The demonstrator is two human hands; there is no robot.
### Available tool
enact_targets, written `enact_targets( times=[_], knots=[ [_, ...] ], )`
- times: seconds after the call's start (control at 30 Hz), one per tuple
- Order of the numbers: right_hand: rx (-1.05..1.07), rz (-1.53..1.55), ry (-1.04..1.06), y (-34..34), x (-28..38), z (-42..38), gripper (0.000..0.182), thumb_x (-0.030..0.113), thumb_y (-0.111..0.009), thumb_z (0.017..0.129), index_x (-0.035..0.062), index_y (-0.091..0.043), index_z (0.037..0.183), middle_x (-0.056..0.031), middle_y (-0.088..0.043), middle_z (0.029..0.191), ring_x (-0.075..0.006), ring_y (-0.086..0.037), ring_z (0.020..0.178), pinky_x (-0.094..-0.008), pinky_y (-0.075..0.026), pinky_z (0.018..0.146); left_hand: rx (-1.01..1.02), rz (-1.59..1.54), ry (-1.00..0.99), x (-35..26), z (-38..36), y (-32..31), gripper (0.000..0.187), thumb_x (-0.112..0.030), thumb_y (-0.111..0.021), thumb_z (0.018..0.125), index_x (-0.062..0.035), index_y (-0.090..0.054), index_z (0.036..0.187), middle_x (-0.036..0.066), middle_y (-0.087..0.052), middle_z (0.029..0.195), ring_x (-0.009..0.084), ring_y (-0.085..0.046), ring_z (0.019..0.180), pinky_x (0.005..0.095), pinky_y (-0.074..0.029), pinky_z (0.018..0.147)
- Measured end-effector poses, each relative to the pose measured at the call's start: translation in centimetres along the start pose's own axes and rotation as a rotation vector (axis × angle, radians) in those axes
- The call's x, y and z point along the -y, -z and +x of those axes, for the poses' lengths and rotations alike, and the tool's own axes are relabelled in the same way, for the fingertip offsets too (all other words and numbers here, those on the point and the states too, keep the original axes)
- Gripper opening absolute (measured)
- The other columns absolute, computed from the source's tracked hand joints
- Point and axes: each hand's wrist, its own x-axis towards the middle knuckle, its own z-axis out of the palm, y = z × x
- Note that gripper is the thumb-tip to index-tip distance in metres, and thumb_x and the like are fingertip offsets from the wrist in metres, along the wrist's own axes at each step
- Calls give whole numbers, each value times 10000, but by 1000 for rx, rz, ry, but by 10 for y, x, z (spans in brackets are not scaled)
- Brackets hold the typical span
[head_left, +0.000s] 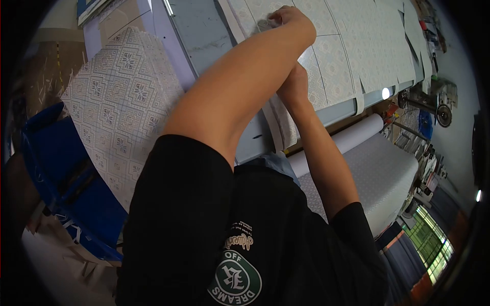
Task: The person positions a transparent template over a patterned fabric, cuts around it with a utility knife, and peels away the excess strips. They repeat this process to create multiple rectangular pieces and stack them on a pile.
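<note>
My left forearm reaches across to the upper middle, where my left hand (292, 19) is closed over the pale patterned sheets (334, 56) on the table. A small greyish thing, too unclear to name, shows at its curled fingers. Beneath that forearm is my right hand (295, 87), close to the sheets' near edge; its fingers are hidden by the left arm. Thin dark lines cross the sheets, dividing them into panels. Bare grey tabletop (204, 35) shows to the left of the sheets.
A stack of patterned sheets (122, 97) lies at the left, above a blue plastic chair or bin (66, 153). At right are a large roll of patterned material (367, 163) and a wheeled metal machine (443, 113). A barred window (431, 245) is at lower right.
</note>
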Motion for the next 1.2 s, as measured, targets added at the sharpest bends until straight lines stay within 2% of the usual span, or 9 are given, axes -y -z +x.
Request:
enact_targets(
  times=[0.07,0.17,0.27,0.33,0.37,0.43,0.77,1.07,1.2],
  knots=[
    [30,16,-24,4,1,-1,206,121,-696,867,21,-635,1037,-250,-697,920,-451,-682,873,-508,-551,745,-421,113,312,-10,-7,-8,736,-231,-878,736,-149,-617,1419,252,-484,1497,456,-429,1406,688,-460,1017],
    [92,50,-45,12,12,0,225,150,-714,870,30,-650,1049,-232,-713,968,-443,-690,927,-472,-557,785,-350,157,349,-16,30,-11,817,-261,-895,718,-137,-574,1459,290,-438,1520,515,-377,1408,755,-440,987],
    [-113,178,168,4,15,7,214,176,-727,877,38,-658,1025,-199,-726,999,-417,-697,967,-432,-552,821,-241,404,324,-23,22,-11,824,-264,-902,705,-111,-579,1448,274,-433,1530,510,-363,1408,736,-459,983],
    [-134,834,-18,-9,16,18,342,218,-743,906,102,-671,1219,-151,-749,1010,-316,-737,905,-378,-566,811,-163,540,347,-25,25,-9,813,-268,-900,706,-106,-586,1438,263,-432,1534,509,-351,1407,725,-470,979],
    [-129,836,-17,-15,14,32,342,218,-743,906,102,-671,1219,-151,-749,1010,-316,-737,905,-378,-566,811,-82,682,363,-26,27,-10,803,-273,-898,706,-102,-593,1429,252,-431,1539,507,-339,1405,714,-482,975],
    [-150,-203,43,-17,40,84,234,134,-739,866,26,-632,1044,-227,-724,963,-404,-708,950,-450,-552,805,-67,624,322,-28,4,-1,792,-273,-886,718,-99,-588,1431,238,-426,1548,499,-332,1403,693,-495,973],
    [-230,6,144,-76,25,201,230,139,-729,877,30,-588,1021,-228,-708,821,-456,-693,801,-530,-542,694,-17,465,209,-23,5,15,820,-272,-831,778,-41,-497,1490,195,-406,1577,469,-332,1387,611,-517,983],
    [-287,90,133,-79,19,188,194,178,-708,916,67,-599,1033,-201,-710,809,-434,-698,776,-513,-536,676,-94,393,257,-25,29,7,830,-274,-854,762,-14,-509,1470,308,-400,1526,472,-331,1389,632,-533,961],
    [-9,94,86,-30,39,101,225,185,-674,955,58,-620,1134,-226,-712,959,-389,-702,874,-452,-543,782,-24,529,313,-30,20,6,845,-279,-860,756,11,-501,1464,333,-383,1508,482,-330,1388,648,-534,961]
  ],
)
